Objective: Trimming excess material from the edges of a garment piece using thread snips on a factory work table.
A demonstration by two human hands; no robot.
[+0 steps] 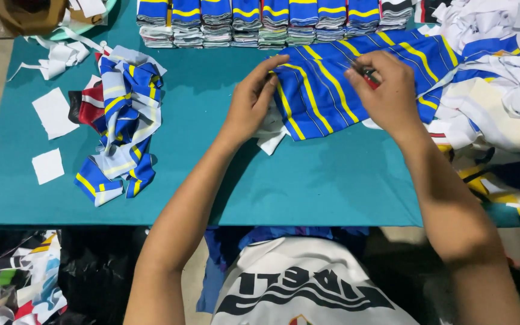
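Note:
A blue fabric piece with yellow stripes lies on the teal table in front of me. My left hand pinches its left edge. My right hand rests on the cloth's upper right part and grips a small red-handled tool, mostly hidden under the fingers. A white scrap pokes out under the cloth's left corner.
A heap of blue, yellow and white fabric offcuts lies at the left. Stacks of folded striped pieces line the far edge. A big pile of white and blue fabric fills the right. White paper squares lie far left.

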